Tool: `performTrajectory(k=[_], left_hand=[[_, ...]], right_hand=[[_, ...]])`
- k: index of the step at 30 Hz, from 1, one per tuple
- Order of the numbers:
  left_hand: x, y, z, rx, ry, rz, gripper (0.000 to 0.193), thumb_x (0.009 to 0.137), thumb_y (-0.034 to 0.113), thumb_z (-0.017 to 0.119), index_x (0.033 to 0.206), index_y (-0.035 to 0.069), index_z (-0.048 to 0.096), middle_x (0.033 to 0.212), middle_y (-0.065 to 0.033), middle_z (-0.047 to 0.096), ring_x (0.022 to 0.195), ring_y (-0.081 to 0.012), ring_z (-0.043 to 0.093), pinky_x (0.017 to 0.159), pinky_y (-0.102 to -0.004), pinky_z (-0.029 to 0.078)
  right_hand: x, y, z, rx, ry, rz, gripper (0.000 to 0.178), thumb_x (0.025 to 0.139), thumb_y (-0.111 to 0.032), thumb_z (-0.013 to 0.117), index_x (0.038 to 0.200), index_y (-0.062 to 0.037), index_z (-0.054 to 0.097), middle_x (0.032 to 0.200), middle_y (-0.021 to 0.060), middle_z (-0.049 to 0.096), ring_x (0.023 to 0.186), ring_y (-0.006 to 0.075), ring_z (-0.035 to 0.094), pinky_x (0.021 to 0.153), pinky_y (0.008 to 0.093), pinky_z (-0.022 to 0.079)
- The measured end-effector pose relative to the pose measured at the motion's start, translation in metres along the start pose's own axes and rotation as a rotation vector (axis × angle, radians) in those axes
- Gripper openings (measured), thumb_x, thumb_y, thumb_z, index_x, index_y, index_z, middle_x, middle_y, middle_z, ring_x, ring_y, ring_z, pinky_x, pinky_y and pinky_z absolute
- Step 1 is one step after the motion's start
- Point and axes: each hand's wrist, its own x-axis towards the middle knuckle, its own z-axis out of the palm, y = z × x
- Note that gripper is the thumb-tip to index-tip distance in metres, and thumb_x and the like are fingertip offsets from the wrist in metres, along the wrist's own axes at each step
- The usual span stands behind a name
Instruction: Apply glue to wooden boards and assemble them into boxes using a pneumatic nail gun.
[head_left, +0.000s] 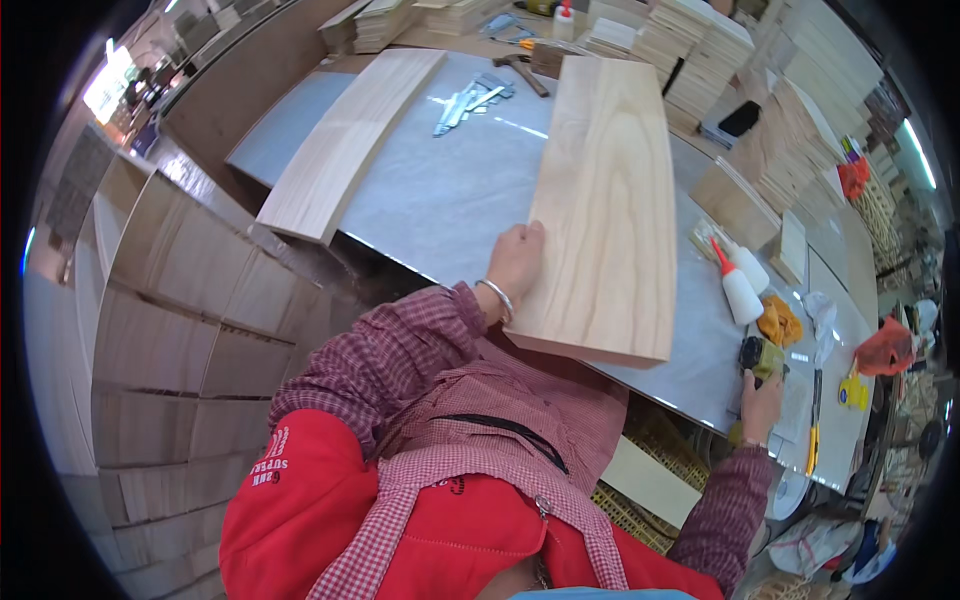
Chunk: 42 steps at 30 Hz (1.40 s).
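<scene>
We rest our left hand [515, 262], fingers spread flat, on the board's [605, 200] near left edge, its length running away; right hand [762, 400] grips a tool [760, 357].

Left hand [516, 262] flat, right hand [762, 402] clenched.

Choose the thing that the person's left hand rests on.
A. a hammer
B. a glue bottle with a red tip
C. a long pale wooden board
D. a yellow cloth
C: the left hand lies flat on the near left edge of the long pale wooden board on the table, while the glue bottle stands apart to its right.
</scene>
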Motion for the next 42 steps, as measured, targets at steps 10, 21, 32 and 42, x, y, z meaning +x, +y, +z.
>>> performTrajectory(k=[10, 21, 32, 42], left_hand=[[-0.029, -0.036, 0.043, -0.509, -0.392, -0.339, 0.055, 0.096, 0.04, 0.045, 0.129, -0.004, 0.045, 0.103, -0.0148, 0.059, 0.09, -0.0208, 0.058, 0.079, -0.0358, 0.05], [0.02, -0.129, 0.098, -1.636, -1.822, -0.077, 0.082, 0.089, 0.058, 0.047, 0.144, 0.001, 0.025, 0.102, -0.016, 0.056, 0.09, -0.029, 0.057, 0.081, -0.0417, 0.047], [-0.059, -0.178, -0.077, 0.021, -1.113, -0.381, 0.03, 0.097, 0.013, 0.05, 0.125, 0.001, 0.054, 0.111, -0.0154, 0.064, 0.098, -0.0247, 0.064, 0.087, -0.0325, 0.053], [-0.014, -0.111, -0.146, -0.095, -0.42, 0.161, 0.016, 0.093, 0.01, 0.054, 0.097, -0.001, 0.065, 0.081, -0.0069, 0.066, 0.073, -0.0121, 0.059, 0.069, -0.0226, 0.047]], right_hand=[[-0.097, -0.131, -0.135, 1.87, -0.299, -0.358, 0.062, 0.083, -0.02, 0.064, 0.136, 0.0038, 0.041, 0.123, 0.016, 0.057, 0.113, 0.0258, 0.054, 0.098, 0.0366, 0.041], [-0.146, -0.176, -0.107, 1.553, -0.566, -0.376, 0.062, 0.076, -0.003, 0.071, 0.132, 0.0008, 0.046, 0.127, 0.0125, 0.054, 0.111, 0.0223, 0.055, 0.1, 0.0317, 0.042], [-0.14, -0.188, -0.066, 1.525, -0.592, -0.074, 0.027, 0.083, 0.004, 0.064, 0.109, 0.0, 0.064, 0.101, 0.0064, 0.065, 0.088, 0.012, 0.058, 0.08, 0.0213, 0.048], [-0.116, -0.218, -0.083, 1.384, -0.916, -0.128, 0.027, 0.083, -0.001, 0.063, 0.11, 0.0011, 0.064, 0.102, 0.0068, 0.066, 0.088, 0.0122, 0.059, 0.083, 0.0232, 0.048]])
